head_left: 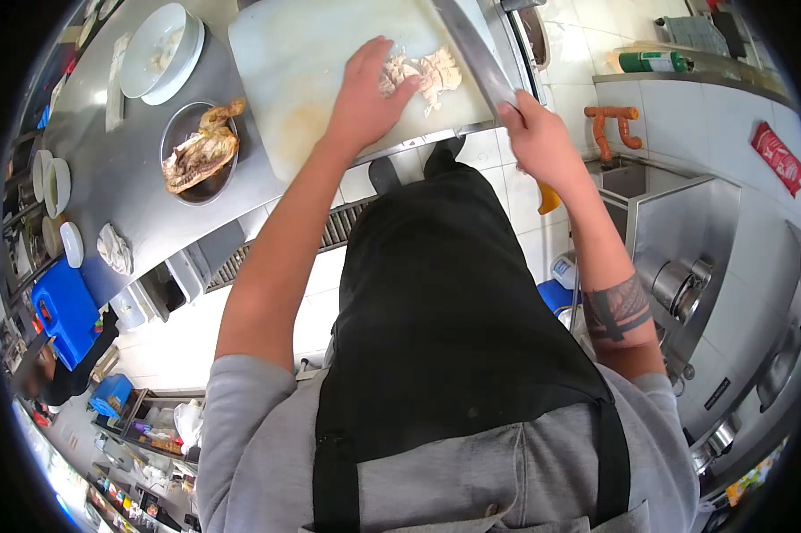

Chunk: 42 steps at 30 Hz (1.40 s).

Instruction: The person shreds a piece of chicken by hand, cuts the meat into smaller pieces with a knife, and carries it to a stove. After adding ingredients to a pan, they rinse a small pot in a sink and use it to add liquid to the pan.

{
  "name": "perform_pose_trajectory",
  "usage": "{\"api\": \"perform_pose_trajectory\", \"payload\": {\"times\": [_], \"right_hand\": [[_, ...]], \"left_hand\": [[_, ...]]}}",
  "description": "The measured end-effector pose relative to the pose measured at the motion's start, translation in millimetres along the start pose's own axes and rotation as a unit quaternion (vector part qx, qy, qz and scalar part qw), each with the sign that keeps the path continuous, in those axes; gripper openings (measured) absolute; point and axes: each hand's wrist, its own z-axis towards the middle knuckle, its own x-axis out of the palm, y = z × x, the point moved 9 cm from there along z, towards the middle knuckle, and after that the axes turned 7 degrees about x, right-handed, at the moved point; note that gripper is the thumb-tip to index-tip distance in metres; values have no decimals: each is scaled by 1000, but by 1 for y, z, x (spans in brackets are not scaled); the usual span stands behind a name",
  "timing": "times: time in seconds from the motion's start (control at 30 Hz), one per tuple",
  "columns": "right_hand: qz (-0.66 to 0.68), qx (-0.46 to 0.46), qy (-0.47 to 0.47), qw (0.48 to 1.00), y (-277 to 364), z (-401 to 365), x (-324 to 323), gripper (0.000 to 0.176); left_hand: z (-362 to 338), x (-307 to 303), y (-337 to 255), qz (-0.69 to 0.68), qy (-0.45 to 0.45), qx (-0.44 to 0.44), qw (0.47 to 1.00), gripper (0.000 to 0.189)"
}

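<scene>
My left hand (369, 99) rests at the left side of a pile of pale chopped meat (438, 75), its fingers spread and its thumb against the pieces. The meat lies on a large white cutting board (281, 67). In my right hand (535, 133) is a big knife (476, 53) with a yellow handle, its blade pointing up and left past the right side of the meat. A metal bowl (213, 188) left of the board holds a roasted, partly carved piece of poultry (202, 158).
White bowls (156, 53) stand at the counter's upper left, and a crumpled cloth (114, 249) lies near its front edge. A steel sink (624, 180) is on the right. Another person in dark clothing (81, 360) is at the far left.
</scene>
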Motion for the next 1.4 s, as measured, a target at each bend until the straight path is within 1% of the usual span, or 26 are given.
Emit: {"api": "perform_pose_trajectory", "payload": {"times": [0.03,0.1,0.17,0.2,0.23,0.3,0.37,0.4,0.53,0.6,0.67,0.7,0.77,0.8,0.83,0.9,0.93,0.97,1.03,1.07,1.1,1.17,1.2,1.27,1.37,1.4], "right_hand": [[-3,-2,-3,1000,-14,1,2,26],[153,139,88,974,-58,-4,23,29],[218,148,89,961,-62,-13,48,31],[212,152,90,961,-57,-16,62,31],[242,143,105,954,-36,-25,69,33],[230,148,66,960,-10,-30,77,26],[186,83,36,978,2,-23,92,26],[151,21,-3,988,19,-21,92,25],[198,48,52,978,45,-21,127,21],[232,43,53,970,63,-20,134,21],[243,18,35,969,81,-23,127,22],[243,15,32,969,88,-23,121,22],[202,-17,34,979,105,-26,111,21],[198,-20,32,979,112,-27,103,21],[183,-24,47,982,121,-28,97,20],[163,-34,56,984,137,-29,82,19],[139,-44,37,989,144,-29,71,18],[114,-55,17,992,149,-29,61,17],[96,-67,-4,993,149,-29,39,16],[100,-69,-3,993,146,-32,24,17],[104,-71,-3,992,139,-34,9,18],[100,-81,-17,992,107,-39,-12,18],[96,-82,-21,992,97,-46,-25,18],[133,64,40,988,55,-57,-40,19],[143,114,44,982,-5,-60,-49,20],[187,156,73,967,-18,-62,-48,18]], "left_hand": [[3,9,-1,1,1,9,1000,67],[13,27,-11,-19,22,7,1000,68],[19,40,-28,-11,1,41,999,65],[23,42,-35,-8,-31,51,998,58],[26,48,-39,-7,-31,53,998,58],[30,54,-40,12,-52,28,998,51],[33,55,-39,19,-82,30,996,43],[33,51,-32,-21,-104,-4,994,40],[32,38,-15,-95,-160,-84,979,31],[31,31,-7,-132,-175,-107,970,30],[26,30,14,-216,-179,-211,936,28],[28,25,17,-217,-181,-207,937,28],[20,29,42,-398,-217,-302,839,30],[20,25,42,-471,-229,-317,791,36],[20,17,47,-474,-232,-313,790,36],[20,26,54,-675,-235,-336,614,39],[23,26,58,-729,-244,-316,556,35],[23,25,64,-733,-247,-308,554,35],[24,24,68,-804,-283,-289,436,28],[27,25,71,-840,-265,-256,398,26],[24,25,78,-843,-267,-248,395,26],[28,18,73,-882,-235,-175,369,27],[23,18,75,-876,-264,-203,348,27],[19,15,72,-868,-279,-218,347,28],[11,18,57,-857,-286,-243,352,28],[8,21,47,-856,-271,-250,362,28]]}}
